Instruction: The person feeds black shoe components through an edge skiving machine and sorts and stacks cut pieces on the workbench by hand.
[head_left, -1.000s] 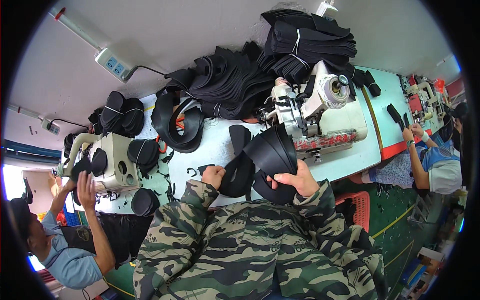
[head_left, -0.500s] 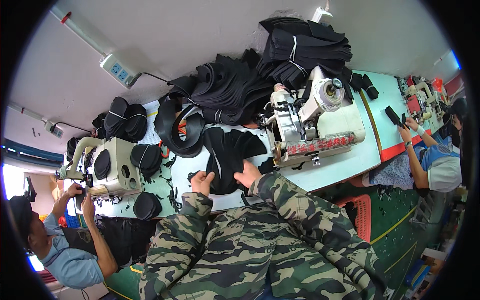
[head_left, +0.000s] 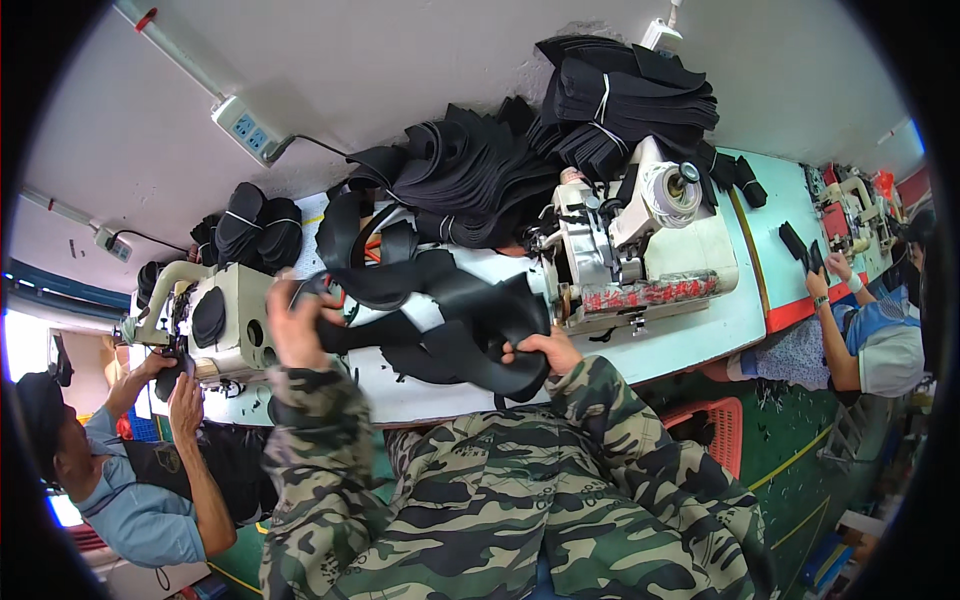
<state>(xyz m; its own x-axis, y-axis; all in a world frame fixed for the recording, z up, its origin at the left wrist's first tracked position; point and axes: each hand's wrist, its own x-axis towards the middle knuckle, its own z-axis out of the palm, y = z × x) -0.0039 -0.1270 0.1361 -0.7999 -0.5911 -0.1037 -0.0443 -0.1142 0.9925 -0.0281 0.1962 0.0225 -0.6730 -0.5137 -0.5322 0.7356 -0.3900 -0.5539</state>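
Observation:
Several black curved pieces of flexible sheet material [head_left: 475, 315] stretch between my hands above the white table. My right hand [head_left: 550, 352] is closed on their right end, thumb on top. At the far end of the strips on the left, my left hand [head_left: 298, 325] is blurred by motion, its fingers bent around the black material. The pieces fan out and overlap, with loops sagging near my right hand. Just right of them stands a cream sewing machine [head_left: 640, 265] with a spool of white thread [head_left: 672, 198].
Black sheet stacks [head_left: 470, 165] and a tied bundle [head_left: 630, 100] lie against the wall. At left, a person [head_left: 150, 490] works at another sewing machine [head_left: 240, 320]. Another person [head_left: 870, 335] handles black pieces at right. A pink basket [head_left: 725, 435] stands below the table.
My left hand has swung left and up, drawing out the strips that lay bunched between my hands. My right hand has shifted to the right, still gripping the pieces.

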